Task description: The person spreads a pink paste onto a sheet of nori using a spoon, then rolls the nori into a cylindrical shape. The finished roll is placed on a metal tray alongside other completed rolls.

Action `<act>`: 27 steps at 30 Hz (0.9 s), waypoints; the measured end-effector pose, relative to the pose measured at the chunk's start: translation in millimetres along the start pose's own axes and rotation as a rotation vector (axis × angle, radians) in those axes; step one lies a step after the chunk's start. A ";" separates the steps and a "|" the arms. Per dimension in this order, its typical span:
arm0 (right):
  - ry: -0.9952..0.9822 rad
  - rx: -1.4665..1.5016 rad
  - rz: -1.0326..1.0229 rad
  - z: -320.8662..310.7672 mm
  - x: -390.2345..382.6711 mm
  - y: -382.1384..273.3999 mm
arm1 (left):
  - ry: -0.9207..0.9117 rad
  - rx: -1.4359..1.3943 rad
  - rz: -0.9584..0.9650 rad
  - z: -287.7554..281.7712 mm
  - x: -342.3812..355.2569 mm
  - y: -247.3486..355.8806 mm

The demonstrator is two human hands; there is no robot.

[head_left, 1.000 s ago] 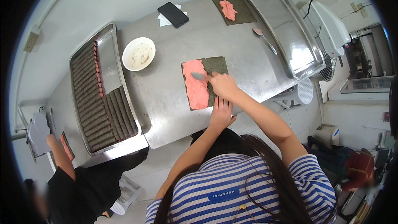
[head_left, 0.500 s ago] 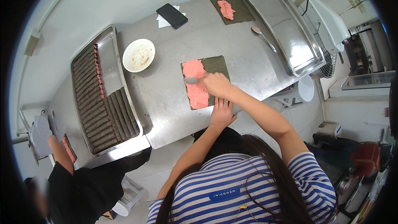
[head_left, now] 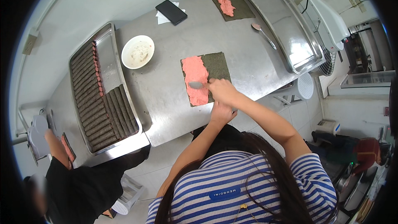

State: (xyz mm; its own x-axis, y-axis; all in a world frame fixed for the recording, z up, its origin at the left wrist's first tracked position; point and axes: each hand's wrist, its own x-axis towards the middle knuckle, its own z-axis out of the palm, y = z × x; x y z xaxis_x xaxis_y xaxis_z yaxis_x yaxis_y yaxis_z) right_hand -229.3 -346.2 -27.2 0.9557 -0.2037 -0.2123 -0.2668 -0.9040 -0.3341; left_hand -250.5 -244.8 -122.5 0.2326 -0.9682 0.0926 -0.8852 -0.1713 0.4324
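Observation:
A dark green nori sheet [head_left: 216, 67] lies on the steel table in front of me, its left part covered by a layer of pink paste [head_left: 193, 67]. In my right hand [head_left: 223, 91] is a spoon [head_left: 196, 85], its bowl against the paste and its handle hidden by my fingers. My left hand [head_left: 222, 113] is at the sheet's near edge, partly behind my right hand, which hides its fingertips. Farther off, a second nori sheet [head_left: 244, 13] carries a rough heap of pink paste [head_left: 226, 6].
At the left stands a tray [head_left: 112, 64] with rows of nori rolls [head_left: 89, 116], beside a white bowl [head_left: 138, 52]. A phone [head_left: 171, 12] lies at the back. On the right are another spoon [head_left: 263, 35] and a steel tray [head_left: 286, 29]. A co-worker's arm [head_left: 58, 151] is at far left.
My right hand and the spoon have moved nearer to me and slightly right along the paste. My right hand now covers more of my left hand.

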 end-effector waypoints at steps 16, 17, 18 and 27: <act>0.089 -0.215 -0.401 -8.7 0.2 15.2 | -0.159 0.071 -0.025 5.1 1.7 0.9; 0.111 -0.240 -0.374 -7.7 6.0 13.2 | -0.169 0.090 -0.030 1.0 2.0 2.3; 0.133 -0.265 -0.345 -6.8 8.2 12.4 | -0.121 0.120 -0.016 -3.2 2.0 3.6; -0.019 -0.122 0.033 11.3 -33.3 -8.4 | 0.050 0.054 0.045 17.5 1.5 -5.3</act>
State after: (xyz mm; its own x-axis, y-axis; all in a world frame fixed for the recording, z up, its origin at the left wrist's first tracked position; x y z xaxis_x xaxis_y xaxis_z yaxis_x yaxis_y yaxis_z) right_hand -260.3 -327.6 -27.7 0.9438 -0.2279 -0.2394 -0.2800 -0.9361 -0.2127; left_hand -252.5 -248.5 -140.4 0.2107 -0.9651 0.1556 -0.9153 -0.1389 0.3781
